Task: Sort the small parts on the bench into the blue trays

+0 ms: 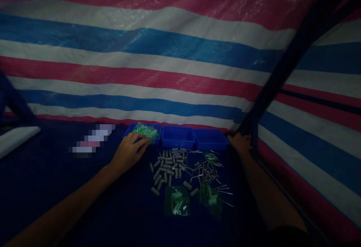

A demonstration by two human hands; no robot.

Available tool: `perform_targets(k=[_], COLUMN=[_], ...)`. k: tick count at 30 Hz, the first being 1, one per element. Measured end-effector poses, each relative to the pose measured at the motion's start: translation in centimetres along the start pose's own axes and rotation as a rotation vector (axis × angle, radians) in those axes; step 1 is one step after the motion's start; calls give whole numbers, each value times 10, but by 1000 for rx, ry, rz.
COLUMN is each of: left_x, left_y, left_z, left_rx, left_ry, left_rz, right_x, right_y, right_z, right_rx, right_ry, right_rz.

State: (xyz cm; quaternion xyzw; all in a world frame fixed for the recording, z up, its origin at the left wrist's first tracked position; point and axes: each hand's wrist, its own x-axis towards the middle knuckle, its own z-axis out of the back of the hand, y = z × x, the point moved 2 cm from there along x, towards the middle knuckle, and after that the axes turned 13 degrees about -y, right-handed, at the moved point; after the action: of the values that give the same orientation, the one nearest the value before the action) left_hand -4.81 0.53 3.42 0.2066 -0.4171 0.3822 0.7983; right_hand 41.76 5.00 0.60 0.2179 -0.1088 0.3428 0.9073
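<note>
Three blue bins stand in a row: the left bin (pixel 128 129), the middle bin (pixel 178 144) and the right bin (pixel 211 144). Clear bags with green-tinted contents (pixel 145 130) fill the left one. My left hand (pixel 131 149) lies over that bin's near left corner, fingers stretched out beside the bags. At the outer end of the right bin is my right hand (pixel 239 142), dim, its fingers partly spread. Before the bins lie a heap of short grey cylinders (pixel 168 162) and a scatter of thin metal rods (pixel 205 172).
Small clear bags with pale green pieces, a left bag (pixel 177 202) and a right bag (pixel 212 198), lie nearest me. A blurred-out item (pixel 93 139) rests on the dark blue table (pixel 113 213). Striped sheeting (pixel 141 66) and a dark post (pixel 278 70) bound the space.
</note>
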Motion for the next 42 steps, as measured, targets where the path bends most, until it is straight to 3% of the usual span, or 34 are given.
perform_targets(k=[5,11,24,32,42], left_x=[-1,-3,-7,-7,-10], left_y=[8,14,15,14,14], left_z=[5,7,1,-2,-5], left_rx=[14,-16,-49,-35,-34], left_ry=[-12,-22,-42,-26,6], left_rz=[75,148,195,235,255], right_x=[-6,1,-8,-1,-9], right_y=[0,7,7,8,15], right_z=[0,-1,9,1,10], right_rx=[-57,-79,-134,-172,-199], right_ry=[-16,-11,-19,28,-6], right_rz=[70,16,90,287,332])
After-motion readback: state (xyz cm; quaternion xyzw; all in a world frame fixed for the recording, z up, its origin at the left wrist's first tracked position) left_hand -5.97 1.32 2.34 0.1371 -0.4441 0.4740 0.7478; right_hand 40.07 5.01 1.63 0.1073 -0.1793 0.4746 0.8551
